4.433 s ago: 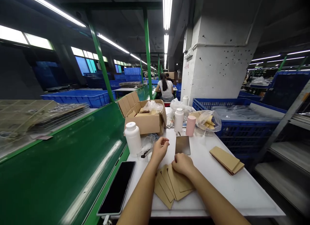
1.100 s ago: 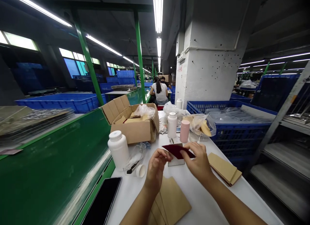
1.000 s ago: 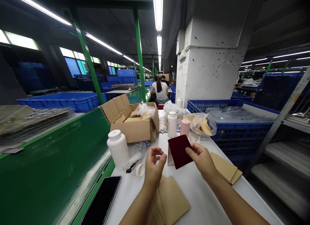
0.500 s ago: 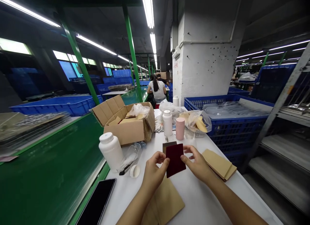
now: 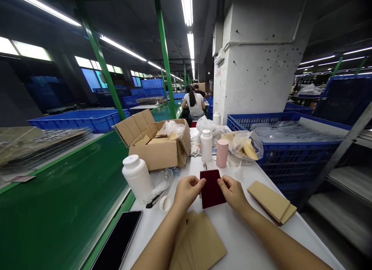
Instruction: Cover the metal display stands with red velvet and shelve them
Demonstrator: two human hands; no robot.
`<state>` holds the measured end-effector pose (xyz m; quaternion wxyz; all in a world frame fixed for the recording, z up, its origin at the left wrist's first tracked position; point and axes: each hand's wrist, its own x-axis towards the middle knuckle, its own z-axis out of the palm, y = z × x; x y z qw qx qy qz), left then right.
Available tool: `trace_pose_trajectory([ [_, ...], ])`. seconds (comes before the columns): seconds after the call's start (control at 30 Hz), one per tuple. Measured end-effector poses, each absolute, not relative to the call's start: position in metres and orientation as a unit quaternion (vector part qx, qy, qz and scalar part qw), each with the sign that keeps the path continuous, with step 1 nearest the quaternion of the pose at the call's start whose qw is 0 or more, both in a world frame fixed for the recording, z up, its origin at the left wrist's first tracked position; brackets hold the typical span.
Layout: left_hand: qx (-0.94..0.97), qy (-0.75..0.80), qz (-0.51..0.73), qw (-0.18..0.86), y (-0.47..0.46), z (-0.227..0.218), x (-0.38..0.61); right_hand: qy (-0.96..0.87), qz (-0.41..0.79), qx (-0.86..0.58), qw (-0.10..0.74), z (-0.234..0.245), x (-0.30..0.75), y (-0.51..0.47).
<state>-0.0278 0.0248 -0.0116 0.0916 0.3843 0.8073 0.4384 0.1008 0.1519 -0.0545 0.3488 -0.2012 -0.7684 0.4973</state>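
Note:
A flat, dark red, velvety rectangular panel (image 5: 213,190) is held up over the white table, tilted toward me. My left hand (image 5: 186,190) pinches its left edge between thumb and fingers. On the opposite edge, my right hand (image 5: 234,191) has the same kind of pinch. Whatever lies behind the panel is mostly hidden. Below my hands, several tan flat pieces (image 5: 207,239) lie fanned out, partly under my left forearm. A neat stack of tan pieces (image 5: 270,200) rests to the right of my right hand.
A cardboard box (image 5: 154,155), white bottles (image 5: 136,179), a pink cup (image 5: 222,153) and plastic bags (image 5: 247,146) stand beyond my hands. A phone (image 5: 117,239) lies at left by the green conveyor (image 5: 66,200). A blue crate (image 5: 281,153) borders the right side. People sit farther back.
A greyish-brown panel that showed behind the red one is now almost covered by it. My right fingers have closed in on the red panel's edge. The view has shifted slightly.

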Motion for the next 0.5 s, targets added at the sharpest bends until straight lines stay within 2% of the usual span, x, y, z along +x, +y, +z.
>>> trace_pose_trajectory([
  [0.5,0.397,0.83,0.391,0.02,0.029,-0.025,-0.029,-0.769,0.485,-0.217,0.356,-0.071,0.092,0.159],
])
